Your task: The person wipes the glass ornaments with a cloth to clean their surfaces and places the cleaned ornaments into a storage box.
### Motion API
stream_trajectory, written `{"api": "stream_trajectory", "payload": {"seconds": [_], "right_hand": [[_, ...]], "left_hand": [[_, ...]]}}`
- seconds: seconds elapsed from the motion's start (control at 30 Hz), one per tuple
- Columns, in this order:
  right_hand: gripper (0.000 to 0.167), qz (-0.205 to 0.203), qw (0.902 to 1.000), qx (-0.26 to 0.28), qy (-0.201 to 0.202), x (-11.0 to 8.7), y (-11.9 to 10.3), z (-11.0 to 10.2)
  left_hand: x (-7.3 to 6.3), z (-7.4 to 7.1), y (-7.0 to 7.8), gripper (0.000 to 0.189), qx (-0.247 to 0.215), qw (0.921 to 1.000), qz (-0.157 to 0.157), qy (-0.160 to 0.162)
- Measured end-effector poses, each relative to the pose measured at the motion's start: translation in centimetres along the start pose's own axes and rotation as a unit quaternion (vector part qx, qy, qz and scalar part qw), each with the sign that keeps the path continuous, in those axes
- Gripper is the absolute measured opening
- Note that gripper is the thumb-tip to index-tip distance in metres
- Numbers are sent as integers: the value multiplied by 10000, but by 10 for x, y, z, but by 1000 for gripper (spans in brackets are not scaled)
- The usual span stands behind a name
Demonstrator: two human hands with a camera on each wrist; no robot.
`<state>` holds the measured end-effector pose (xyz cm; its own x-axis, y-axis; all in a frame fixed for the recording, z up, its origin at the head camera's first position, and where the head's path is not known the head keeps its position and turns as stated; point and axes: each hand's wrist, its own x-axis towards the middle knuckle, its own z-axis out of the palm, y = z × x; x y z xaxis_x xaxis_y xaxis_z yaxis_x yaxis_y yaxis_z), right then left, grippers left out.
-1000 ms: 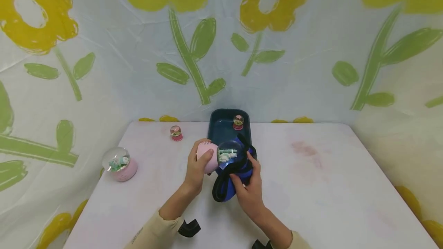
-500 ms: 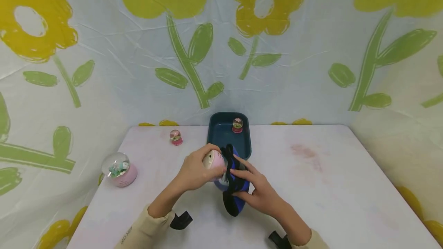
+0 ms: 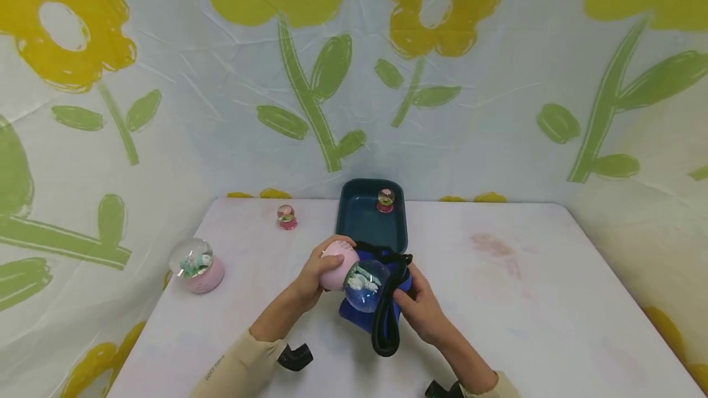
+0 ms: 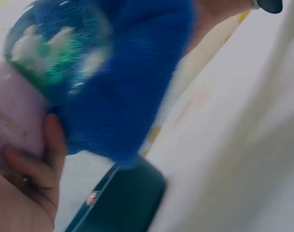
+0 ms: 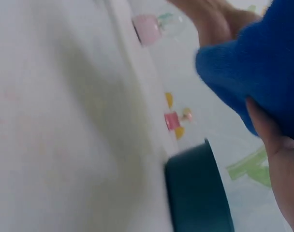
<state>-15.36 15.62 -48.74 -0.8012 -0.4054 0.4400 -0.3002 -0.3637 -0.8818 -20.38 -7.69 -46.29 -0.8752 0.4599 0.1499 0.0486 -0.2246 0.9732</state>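
My left hand (image 3: 312, 274) grips the pink base of a snow globe (image 3: 366, 285), which lies tilted on its side with its clear dome toward the right. White figures and green bits show inside the dome in the left wrist view. Against the dome is a blue cloth (image 4: 132, 82) with black edging, a loop of which hangs down at the front. My right hand (image 3: 423, 306) pinches this cloth at its right side, thumb in front. In the right wrist view the cloth hides most of the right fingers and the globe.
Behind the hands stands a dark teal tray (image 3: 347, 226) with a small snow globe (image 3: 385, 200) in it. Another small globe (image 3: 286, 217) is on the table left of the tray. A larger pink-based snow globe (image 3: 206, 276) stands at the table's left edge.
The left hand tipped the globe base-up toward the cloth, then turned it back so the dome faces the front right. The right hand shifted the cloth, and its black loop now hangs lower.
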Motion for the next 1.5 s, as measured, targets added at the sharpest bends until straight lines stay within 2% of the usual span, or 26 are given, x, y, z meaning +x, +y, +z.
{"api": "stream_trajectory", "payload": {"seconds": [0.07, 0.13, 0.23, 0.33, 0.43, 0.5, 0.57, 0.7, 0.83, 0.93, 1.07, 1.17, 1.27, 1.37, 1.43, 1.5], "right_hand": [[55, 46, 9994, 243, 229, 1, 1, 6], [55, -31, 9985, 190, 516, 1, 1, 13], [55, -239, 9935, -516, 982, 1, 1, 24], [61, -425, 9807, -1383, 1317, 3, 1, 33], [64, -322, 9664, -2025, 1553, 4, 0, 35], [64, -175, 9634, -2177, 1552, 3, -1, 33], [60, -14, 9643, -2162, 1530, -1, -1, 28], [53, 139, 9729, -1868, 1353, -4, -2, 20], [46, 370, 9725, -1722, 1524, -5, -6, 21], [42, 557, 9668, -1694, 1833, -5, -11, 25], [42, 571, 9634, -1699, 1993, -3, -15, 33], [40, 511, 9661, -1655, 1913, 2, -14, 39], [39, 545, 9681, -1592, 1854, 4, -11, 44], [39, 647, 9658, -1582, 1949, 4, -8, 47], [39, 698, 9616, -1677, 2059, 5, -7, 48], [38, 735, 9570, -1758, 2185, 8, -7, 47]], "left_hand": [[-3, 4, -3, 39, -331, 9985, -127, 411], [-6, 9, -6, 38, -607, 9942, -301, 831], [-9, 15, -8, 40, -811, 9867, -426, 1345], [-10, 15, -8, 47, -597, 9854, -336, 1561], [-12, 10, -5, 50, -125, 9884, -289, 1487], [-16, 5, -3, 54, 50, 9916, -309, 1259], [-19, 1, -1, 63, 142, 9951, -337, 923], [-17, -6, 3, 82, 134, 9990, -289, 302], [-13, -10, 8, 88, 90, 9996, -250, -13], [-12, -10, 9, 91, 28, 9999, -105, -37], [-12, -5, 5, 81, -609, 9978, 257, 76], [-12, -1, 1, 72, -1337, 9896, 444, 276], [-13, 3, -3, 68, -1769, 9822, 427, 467], [-11, 12, -6, 62, -1625, 9846, 327, 550], [-9, 18, -6, 61, -1239, 9902, 200, 615], [-6, 22, -4, 62, -747, 9957, 115, 541]]}}
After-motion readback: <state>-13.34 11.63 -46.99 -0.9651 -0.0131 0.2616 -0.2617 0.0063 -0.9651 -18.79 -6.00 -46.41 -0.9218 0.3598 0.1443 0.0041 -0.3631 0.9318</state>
